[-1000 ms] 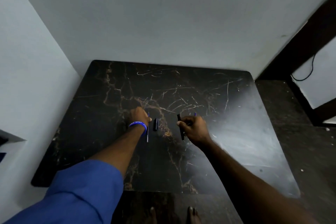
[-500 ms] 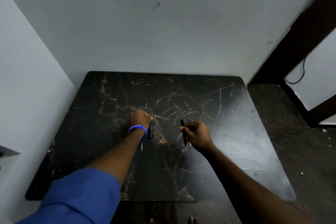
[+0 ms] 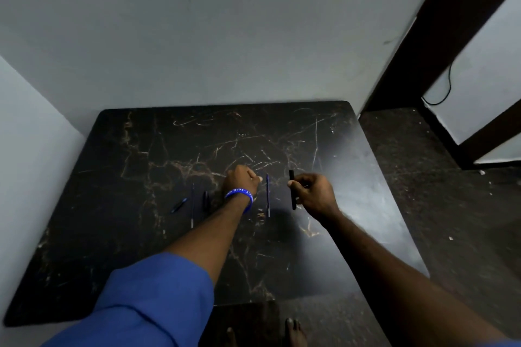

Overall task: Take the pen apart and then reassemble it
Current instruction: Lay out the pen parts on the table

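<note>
Pen is in pieces, so this looks like the turn from takedown to rebuild. Right hand [image 3: 315, 194] is closed around the black barrel [image 3: 292, 190], holding it upright just above the table [image 3: 112, 234]. Left hand [image 3: 244, 179] pinches the top of a thin blue refill [image 3: 267, 194]; its lower end is at the table. Loose parts lie left of the wrist: a thin rod [image 3: 192, 204], a short dark piece [image 3: 206, 200], a small blue piece [image 3: 178, 205]. Next move probably needs the refill lined up with the barrel's bore.

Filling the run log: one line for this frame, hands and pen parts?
stage: pen apart | right hand: grip on black barrel | left hand: at blue refill, grip unclear | loose parts on table, left
</note>
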